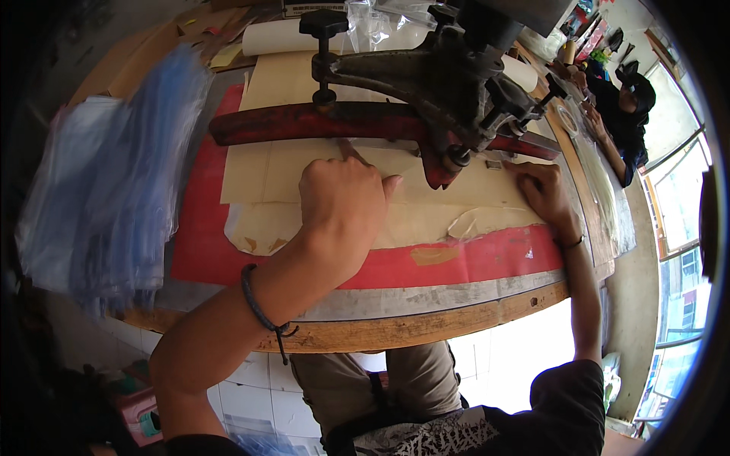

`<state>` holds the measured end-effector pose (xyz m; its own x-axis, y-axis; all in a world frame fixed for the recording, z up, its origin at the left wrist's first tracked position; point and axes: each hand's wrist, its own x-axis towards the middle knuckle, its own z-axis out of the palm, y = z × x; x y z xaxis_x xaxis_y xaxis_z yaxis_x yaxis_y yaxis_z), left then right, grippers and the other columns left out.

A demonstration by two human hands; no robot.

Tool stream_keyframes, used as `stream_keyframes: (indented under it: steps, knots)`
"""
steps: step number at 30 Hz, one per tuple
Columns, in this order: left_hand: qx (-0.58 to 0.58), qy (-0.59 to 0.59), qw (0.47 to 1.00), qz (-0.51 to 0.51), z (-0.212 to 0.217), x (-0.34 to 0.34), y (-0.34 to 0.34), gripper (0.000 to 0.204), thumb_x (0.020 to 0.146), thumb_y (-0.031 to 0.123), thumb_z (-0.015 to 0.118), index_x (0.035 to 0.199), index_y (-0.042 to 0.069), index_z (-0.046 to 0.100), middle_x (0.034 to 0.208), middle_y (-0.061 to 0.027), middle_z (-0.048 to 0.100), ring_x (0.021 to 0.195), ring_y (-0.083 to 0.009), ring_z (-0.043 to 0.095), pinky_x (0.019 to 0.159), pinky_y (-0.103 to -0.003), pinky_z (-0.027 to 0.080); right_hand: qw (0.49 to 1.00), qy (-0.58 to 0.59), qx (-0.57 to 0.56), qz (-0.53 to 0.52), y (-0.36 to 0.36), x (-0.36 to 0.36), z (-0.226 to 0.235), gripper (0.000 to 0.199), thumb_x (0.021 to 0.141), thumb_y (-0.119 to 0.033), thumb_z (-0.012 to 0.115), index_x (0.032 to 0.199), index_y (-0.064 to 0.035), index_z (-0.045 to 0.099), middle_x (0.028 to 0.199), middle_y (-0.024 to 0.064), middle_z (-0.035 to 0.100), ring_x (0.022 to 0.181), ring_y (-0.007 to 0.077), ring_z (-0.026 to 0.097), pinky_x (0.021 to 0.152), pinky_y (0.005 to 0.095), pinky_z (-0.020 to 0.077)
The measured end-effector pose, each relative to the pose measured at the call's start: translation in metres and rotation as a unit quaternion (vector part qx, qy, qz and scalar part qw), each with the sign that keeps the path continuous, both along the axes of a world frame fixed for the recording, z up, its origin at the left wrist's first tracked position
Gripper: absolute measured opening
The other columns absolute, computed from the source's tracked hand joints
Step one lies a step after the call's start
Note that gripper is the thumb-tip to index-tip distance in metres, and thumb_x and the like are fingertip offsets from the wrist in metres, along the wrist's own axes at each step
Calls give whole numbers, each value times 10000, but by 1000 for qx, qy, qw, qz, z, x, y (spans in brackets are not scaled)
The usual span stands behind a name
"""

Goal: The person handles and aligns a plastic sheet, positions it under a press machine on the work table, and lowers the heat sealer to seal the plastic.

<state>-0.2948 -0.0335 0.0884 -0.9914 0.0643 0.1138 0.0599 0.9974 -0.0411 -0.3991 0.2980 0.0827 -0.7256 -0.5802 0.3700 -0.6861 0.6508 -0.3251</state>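
My left hand (344, 204) rests on the beige sheet (274, 178), its index finger stretched forward below the red bar (274, 125) of a press and its thumb apart. The other fingers curl under, out of sight. Near the right end of the bar, my right hand (546, 190) lies on the same sheet, index finger reaching left toward a small metal block (494, 164). Neither hand shows anything held, though clear film under the fingertips would be hard to make out. The black press head (411, 68) with knobs stands over the sheet.
A thick stack of bluish clear plastic sleeves (114, 190) lies at the left. Red sheeting (205, 220) spreads under the beige layer. The table's wooden edge (411, 328) runs close before me. Another person (635, 114) sits at the far right. A pale roll (277, 36) lies behind.
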Motion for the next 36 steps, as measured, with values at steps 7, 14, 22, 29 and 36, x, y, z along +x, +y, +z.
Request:
stream_keyframes:
  steps: [7, 14, 22, 29, 36]
  knots:
    - [-49, -12, 999, -9, -2, -3, -7, 691, 982, 580, 421, 1110, -48, 680, 665, -73, 685, 609, -207, 685, 545, -344, 501, 999, -1, 43, -5, 4, -1, 3, 380, 789, 33, 520, 1112, 7, 719, 901, 204, 725, 649, 162, 660, 625, 283, 503]
    - [-63, 35, 997, 4, -2, 4, -1, 526, 1004, 504, 460, 696, 167, 722, 617, 0, 659, 630, -166, 679, 568, -312, 482, 995, 29, 70, -62, 6, 5, 0, 351, 801, 15, 539, 1091, -14, 734, 862, 207, 722, 616, 176, 659, 604, 299, 510]
    - [-48, 18, 999, 7, 3, 4, -1, 538, 1003, 507, 459, 676, 171, 722, 618, -15, 665, 631, -173, 684, 557, -316, 482, 996, 23, 27, -87, 2, 7, 1, 326, 819, -69, 578, 1083, -108, 764, 683, 182, 653, 503, 227, 583, 536, 358, 476]
    - [-64, 4, 998, -11, -5, 0, -5, 708, 984, 559, 432, 1336, -41, 561, 654, -51, 674, 605, -211, 685, 548, -346, 516, 992, 55, 60, -96, -2, 13, 4, 358, 843, -96, 583, 1161, -152, 737, 697, 182, 656, 558, 311, 605, 595, 394, 502]
    - [-45, 9, 999, -5, -3, 2, -3, 630, 1005, 506, 432, 1266, -43, 596, 647, -35, 674, 604, -196, 682, 558, -339, 511, 992, 46, 74, -88, -3, 12, 7, 366, 847, -87, 584, 1174, -159, 732, 722, 191, 666, 591, 314, 624, 632, 401, 521]
